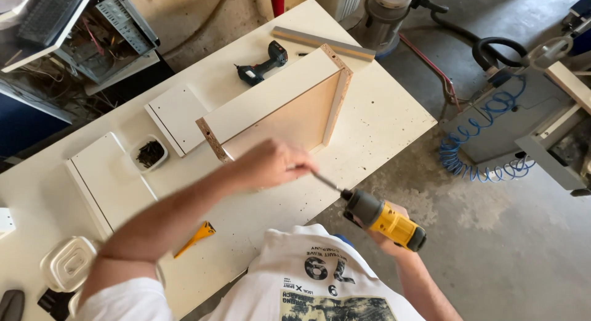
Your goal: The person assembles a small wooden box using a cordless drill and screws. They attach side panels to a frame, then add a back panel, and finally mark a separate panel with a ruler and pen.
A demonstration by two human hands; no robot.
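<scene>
At far left, low in the frame, a clear ribbed plastic lid [66, 264] sits on the pale speckled table [381, 121]. Right of it lies a flat white panel [104, 176] with a groove along its edge, and beside that a small square tub [149, 154] of dark screws. A second white panel [175, 116] lies above it. Lower down, an orange scraper [196, 237] with a wedge tip rests near the table's front edge.

At centre stands a drawer box [280, 108] of white-faced chipboard, its raw crumbly edges showing brown and its inner face a smooth tan. Behind it, toward the top of the frame, a dark cordless driver [263, 66] lies on its side, and a long grey strip [322, 43] runs slantwise.

Just below the box, the left hand [269, 164] is closed, pinching the thin dark bit [326, 182] at its tip between finger and thumb. The bit runs down and right into the black chuck of a yellow drill [386, 217], a rounded, stubby body held off the table's edge. The right hand [389, 233] is wrapped under the drill, mostly hidden by it, gripping the handle.

At far right, on the rough concrete floor, a blue coiled air hose [477, 158] loops beside a grey metal machine [529, 124].
</scene>
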